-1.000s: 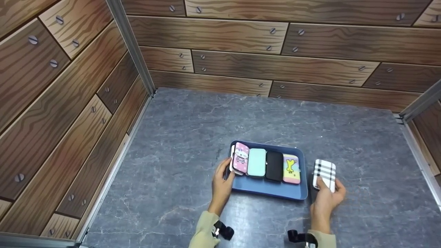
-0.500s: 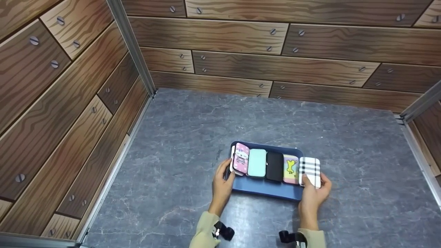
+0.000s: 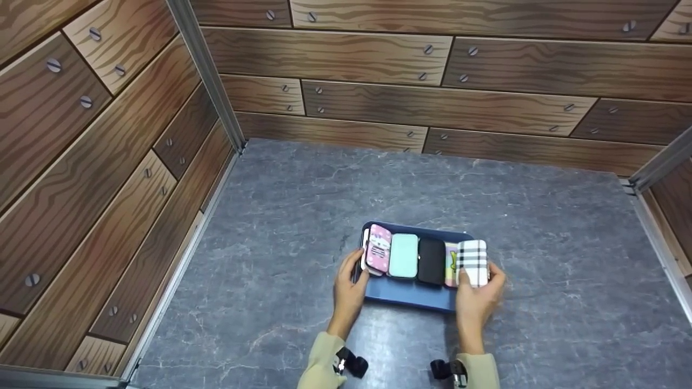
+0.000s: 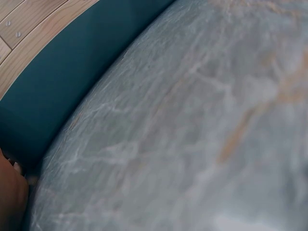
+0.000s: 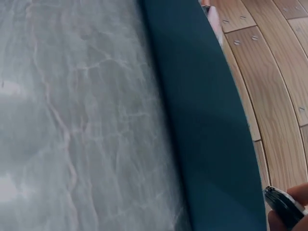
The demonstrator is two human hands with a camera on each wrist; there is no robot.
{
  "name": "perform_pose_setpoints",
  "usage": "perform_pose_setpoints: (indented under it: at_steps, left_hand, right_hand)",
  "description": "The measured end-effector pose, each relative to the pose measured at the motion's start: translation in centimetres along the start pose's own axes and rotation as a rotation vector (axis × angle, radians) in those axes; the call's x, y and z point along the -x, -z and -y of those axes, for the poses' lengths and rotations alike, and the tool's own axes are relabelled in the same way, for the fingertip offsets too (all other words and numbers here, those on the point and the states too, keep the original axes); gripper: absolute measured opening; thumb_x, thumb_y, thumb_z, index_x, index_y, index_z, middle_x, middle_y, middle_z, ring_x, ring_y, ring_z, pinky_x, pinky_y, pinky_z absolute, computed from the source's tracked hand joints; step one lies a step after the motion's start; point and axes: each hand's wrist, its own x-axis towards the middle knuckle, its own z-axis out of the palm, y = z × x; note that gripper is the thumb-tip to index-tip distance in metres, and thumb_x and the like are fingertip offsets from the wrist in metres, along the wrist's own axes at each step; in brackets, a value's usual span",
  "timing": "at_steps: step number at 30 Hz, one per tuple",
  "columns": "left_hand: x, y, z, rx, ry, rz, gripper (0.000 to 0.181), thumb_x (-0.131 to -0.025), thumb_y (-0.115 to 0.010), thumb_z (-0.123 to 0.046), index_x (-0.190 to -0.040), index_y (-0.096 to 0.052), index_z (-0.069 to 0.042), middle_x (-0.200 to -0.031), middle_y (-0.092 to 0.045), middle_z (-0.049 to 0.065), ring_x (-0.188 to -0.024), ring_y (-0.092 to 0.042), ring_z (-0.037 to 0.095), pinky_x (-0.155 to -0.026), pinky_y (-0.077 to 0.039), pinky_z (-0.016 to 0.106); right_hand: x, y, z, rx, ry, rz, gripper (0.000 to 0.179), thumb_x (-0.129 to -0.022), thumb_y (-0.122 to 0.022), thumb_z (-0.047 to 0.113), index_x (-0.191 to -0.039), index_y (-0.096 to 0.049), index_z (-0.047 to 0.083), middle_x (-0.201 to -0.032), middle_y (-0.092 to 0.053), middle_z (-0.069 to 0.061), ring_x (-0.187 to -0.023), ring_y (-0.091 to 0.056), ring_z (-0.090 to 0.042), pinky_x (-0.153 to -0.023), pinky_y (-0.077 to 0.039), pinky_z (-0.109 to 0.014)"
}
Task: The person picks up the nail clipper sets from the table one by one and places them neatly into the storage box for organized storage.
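A blue tray (image 3: 411, 294) holds a row of small flat rectangular cases. From the left these are a pink case (image 3: 378, 248) with a cartoon face, leaning on something white, a mint case (image 3: 403, 255), a black case (image 3: 431, 261) and a yellow-and-pink case (image 3: 451, 273) with a yellow figure. My right hand (image 3: 478, 302) pinches a black-and-white plaid case (image 3: 472, 259), thumb on top, fingers along its right side. It overlaps the yellow-and-pink case and the tray's right end. My left hand (image 3: 348, 286) grips the tray's left end, fingertips beside the pink case.
The tray stands on a grey marbled surface (image 3: 292, 216). Wood-patterned panels (image 3: 346, 59) with metal corner strips wall it in at the back and sides. The tray's outer wall (image 5: 202, 115) fills much of the right wrist view.
My right hand has carried the plaid case leftward, from beside the tray to above its right end. The left hand and the tray have stayed in place.
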Motion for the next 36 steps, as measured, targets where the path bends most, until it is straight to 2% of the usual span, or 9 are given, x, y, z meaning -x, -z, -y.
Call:
perform_pose_setpoints:
  at_steps: [7, 18, 22, 28, 32, 36]
  left_hand:
    - [0.1, -0.1, 0.0, -0.004, -0.028, 0.005, 0.048, -0.088, -0.065, -0.003, -0.134, -0.063, -0.013, -0.139, -0.057, 0.011, -0.132, -0.049, 0.027, -0.111, -0.036, 0.045]
    - [0.0, 0.0, -0.1, -0.010, 0.000, 0.003, 0.049, -0.087, -0.064, -0.004, -0.134, -0.063, -0.016, -0.140, -0.056, 0.009, -0.132, -0.048, 0.024, -0.111, -0.035, 0.043]
    - [0.0, 0.1, -0.1, -0.002, -0.001, 0.001, 0.049, -0.087, -0.064, -0.002, -0.134, -0.063, -0.014, -0.140, -0.056, 0.009, -0.132, -0.048, 0.025, -0.112, -0.035, 0.042]
    - [0.0, 0.0, 0.0, -0.010, 0.005, -0.001, 0.049, -0.087, -0.064, -0.003, -0.134, -0.064, -0.016, -0.139, -0.057, 0.008, -0.132, -0.048, 0.023, -0.112, -0.035, 0.041]
    - [0.0, 0.0, -0.1, -0.006, 0.001, 0.003, 0.048, -0.087, -0.064, -0.003, -0.134, -0.063, -0.017, -0.139, -0.057, 0.005, -0.132, -0.049, 0.022, -0.112, -0.035, 0.041]
    - [0.0, 0.0, 0.0, -0.001, -0.026, 0.000, 0.048, -0.087, -0.063, -0.002, -0.134, -0.063, -0.014, -0.138, -0.057, 0.007, -0.130, -0.050, 0.025, -0.110, -0.037, 0.044]
  right_hand:
    - [0.5, -1.0, -0.8, 0.136, 0.124, 0.026, 0.056, -0.083, -0.073, 0.000, -0.133, -0.047, -0.001, -0.131, -0.052, -0.024, -0.113, -0.049, -0.041, -0.096, -0.021, -0.051]
    - [0.4, -1.4, -1.2, 0.262, 0.205, 0.089, 0.059, -0.088, -0.072, 0.010, -0.138, -0.044, -0.006, -0.131, -0.048, -0.029, -0.109, -0.051, -0.049, -0.093, -0.019, -0.056]
    - [0.5, -1.4, -1.2, 0.302, 0.247, 0.091, 0.062, -0.086, -0.071, 0.009, -0.138, -0.044, -0.010, -0.128, -0.046, -0.032, -0.113, -0.044, -0.050, -0.094, -0.018, -0.059]
    - [0.3, -1.3, -1.4, 0.369, 0.273, 0.052, 0.057, -0.084, -0.071, 0.009, -0.133, -0.051, -0.011, -0.131, -0.042, -0.029, -0.121, -0.031, -0.049, -0.094, -0.016, -0.064]
    - [0.1, -1.3, -1.5, 0.410, 0.290, 0.062, 0.046, -0.086, -0.068, 0.010, -0.125, -0.059, -0.011, -0.135, -0.042, -0.030, -0.120, -0.031, -0.051, -0.091, -0.019, -0.065]
    - [0.0, -1.3, -1.5, 0.432, 0.303, 0.076, 0.041, -0.087, -0.066, 0.010, -0.122, -0.063, -0.010, -0.137, -0.043, -0.032, -0.120, -0.031, -0.054, -0.089, -0.020, -0.066]
